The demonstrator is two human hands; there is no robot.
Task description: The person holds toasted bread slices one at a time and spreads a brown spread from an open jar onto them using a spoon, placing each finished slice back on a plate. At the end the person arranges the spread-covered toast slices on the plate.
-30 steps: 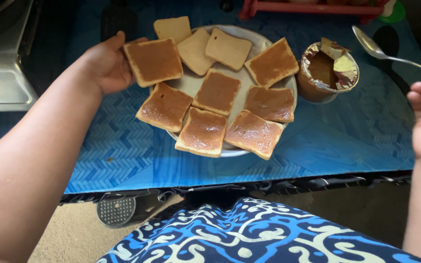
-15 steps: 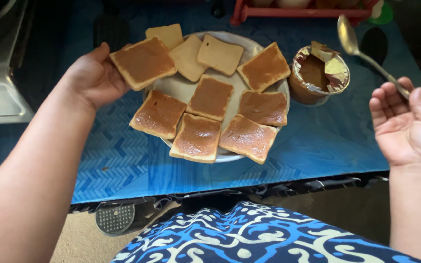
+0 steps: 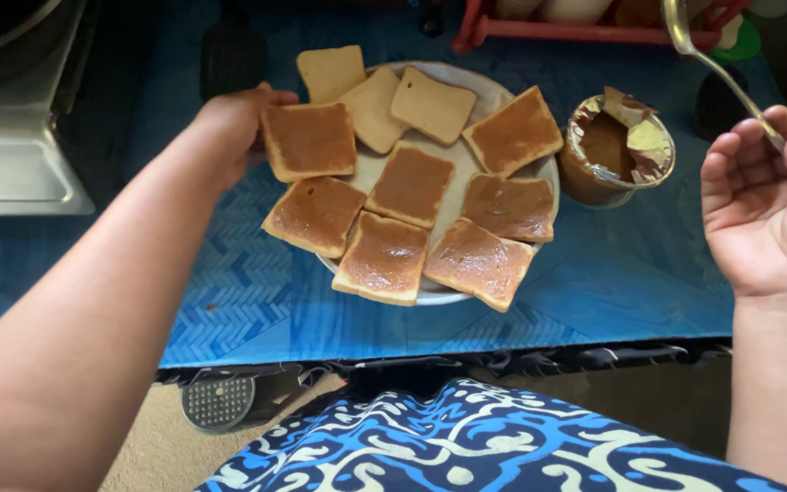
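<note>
I see the spread toast (image 3: pixel 310 139), square and brown-coated, lying flat at the plate's (image 3: pixel 485 87) left edge. The steel spoon (image 3: pixel 714 66) tilts upward, bowl at the top.

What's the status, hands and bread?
Left hand grips a spread slice at the plate edge. Right hand holds spoon up, clear of the jar. Nothing between them.
</note>
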